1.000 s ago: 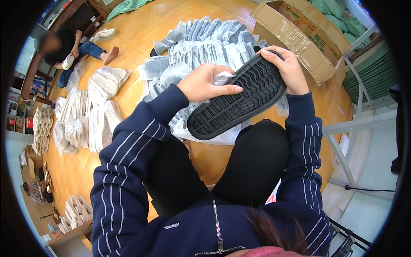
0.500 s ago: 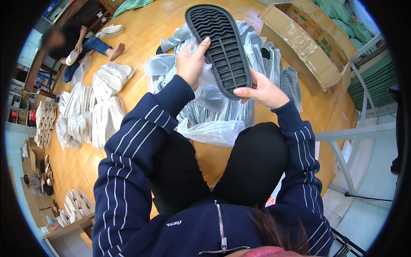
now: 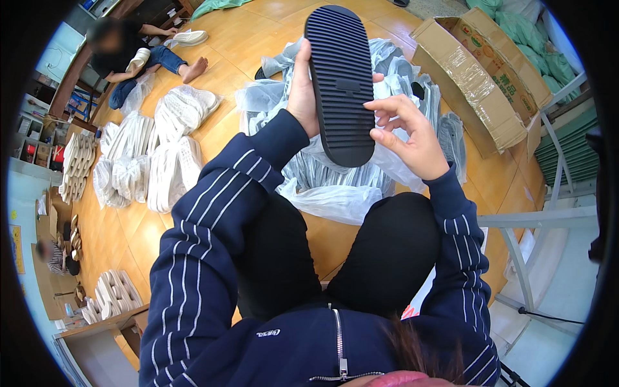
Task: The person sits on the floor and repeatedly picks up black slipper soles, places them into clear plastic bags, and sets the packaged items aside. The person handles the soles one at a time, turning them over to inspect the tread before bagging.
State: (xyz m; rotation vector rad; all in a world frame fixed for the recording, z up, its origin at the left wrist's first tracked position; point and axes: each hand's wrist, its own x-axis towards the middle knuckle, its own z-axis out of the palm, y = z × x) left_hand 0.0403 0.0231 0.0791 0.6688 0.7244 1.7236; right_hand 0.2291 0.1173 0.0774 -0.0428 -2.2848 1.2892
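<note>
A black rubber shoe sole stands nearly upright in front of me, with a face of straight cross ribs and a small plain panel toward me. My left hand grips it, thumb along the left edge and a fingertip showing past the right edge. My right hand is beside the right edge, fingers bent and apart, the index fingertip at the rim. Behind and below lies a heap of grey soles in clear plastic bags, partly hidden by the sole and my hands.
An open cardboard box sits at the far right, beside a grey metal frame. On the left are bagged white soles and stacked pale soles. A seated person holds a pale sole at the far left.
The sole has been turned over, from a wavy and gridded face to a ribbed one. My right hand has loosened from its lower edge. The seated person's arm now reaches toward soles on the floor.
</note>
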